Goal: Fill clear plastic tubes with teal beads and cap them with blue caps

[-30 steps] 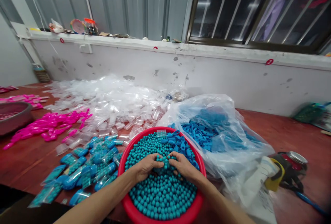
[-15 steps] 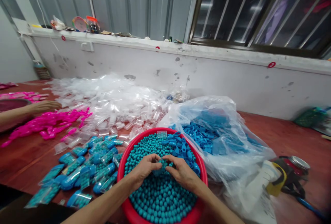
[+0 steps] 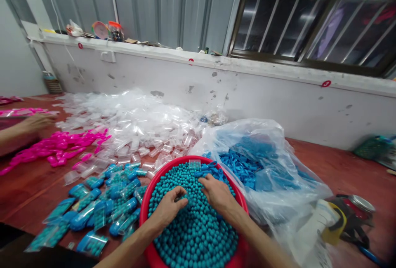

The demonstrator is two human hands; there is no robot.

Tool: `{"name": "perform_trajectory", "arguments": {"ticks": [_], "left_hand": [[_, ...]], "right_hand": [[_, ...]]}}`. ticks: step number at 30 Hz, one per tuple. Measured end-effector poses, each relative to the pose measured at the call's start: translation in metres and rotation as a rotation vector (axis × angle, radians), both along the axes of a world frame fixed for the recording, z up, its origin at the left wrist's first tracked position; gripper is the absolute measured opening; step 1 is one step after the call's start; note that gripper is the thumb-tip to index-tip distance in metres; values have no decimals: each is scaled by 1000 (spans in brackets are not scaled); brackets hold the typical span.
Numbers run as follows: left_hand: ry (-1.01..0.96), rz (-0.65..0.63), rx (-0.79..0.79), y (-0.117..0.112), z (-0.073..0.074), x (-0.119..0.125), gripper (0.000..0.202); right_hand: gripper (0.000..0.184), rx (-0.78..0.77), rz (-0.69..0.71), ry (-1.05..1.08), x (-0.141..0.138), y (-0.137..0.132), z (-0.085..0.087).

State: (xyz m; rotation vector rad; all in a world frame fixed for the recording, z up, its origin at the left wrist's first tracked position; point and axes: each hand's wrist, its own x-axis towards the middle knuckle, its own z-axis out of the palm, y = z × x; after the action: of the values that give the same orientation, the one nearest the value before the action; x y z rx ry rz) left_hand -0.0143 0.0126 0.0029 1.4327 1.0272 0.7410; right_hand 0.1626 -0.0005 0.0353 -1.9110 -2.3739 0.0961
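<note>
A red basin (image 3: 192, 159) full of small teal beads (image 3: 192, 235) stands in front of me. My left hand (image 3: 170, 207) hovers over the left half of the beads, fingers curled, a gap between thumb and fingertips; I see nothing in it. Across from it, my right hand (image 3: 216, 191) is over the beads beside blue plastic pieces with loops (image 3: 213, 169) at the basin's back right. Its fingers are bent and apart, with no held thing visible. One clear plastic container (image 3: 194, 164) lies on the beads at the far rim.
Left of the basin lie several bead-filled clear containers with blue ends (image 3: 119, 198). Behind them spreads a heap of clear containers (image 3: 130, 115). A plastic bag (image 3: 262, 132) of blue pieces sits right. Another person's hand (image 3: 38, 123) is near pink pieces (image 3: 62, 144).
My hands, which met over a teal cluster at the basin's middle, have parted, the left moving left and the right moving right. The other person's hand has drawn back left.
</note>
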Motion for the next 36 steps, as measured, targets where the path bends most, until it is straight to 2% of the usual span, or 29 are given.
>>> {"name": "perform_trajectory", "arguments": {"ticks": [1, 4, 8, 10, 11, 14, 16, 19, 23, 26, 28, 30, 32, 36], "left_hand": [[-15, -2, -43, -1, -1, 0, 19], [-42, 10, -215, -2, -5, 2, 27], [-70, 91, -250, -1, -8, 5, 29], [-80, 102, -241, 0, -9, 6, 30], [-79, 95, -241, 0, -9, 6, 30], [-54, 77, -248, 1, -11, 7, 30], [-44, 106, -250, 2, -13, 6, 30], [-68, 138, -263, 2, -16, 3, 30], [-76, 127, -268, 2, -16, 0, 32], [-81, 145, -256, 2, -15, 0, 33], [-98, 165, -252, 2, -14, 0, 34], [-117, 186, -244, 2, -13, -1, 33], [-130, 208, -218, 1, -12, -1, 31], [-117, 293, -148, 2, -11, -2, 30]], "right_hand": [[23, 54, -27, -42, -4, 11, 0], [25, 79, -42, -58, -14, 38, -3], [21, 107, 41, -30, -16, 38, -5], [18, 111, 93, 140, -12, 31, -5], [17, 75, 94, 309, -10, 28, -7], [18, -113, -39, 823, -3, 22, -20], [22, -197, -135, 922, 3, 19, -31], [30, -188, -129, 791, 12, 6, -36], [33, 25, -116, 177, 13, -15, -16], [34, 116, 48, -89, 0, -19, -7], [28, 113, 210, -153, -9, -16, -11], [22, 89, 307, -182, -15, -13, -20], [19, 72, 322, -197, -18, -11, -28], [12, 58, 244, -186, -24, -11, -34]]}}
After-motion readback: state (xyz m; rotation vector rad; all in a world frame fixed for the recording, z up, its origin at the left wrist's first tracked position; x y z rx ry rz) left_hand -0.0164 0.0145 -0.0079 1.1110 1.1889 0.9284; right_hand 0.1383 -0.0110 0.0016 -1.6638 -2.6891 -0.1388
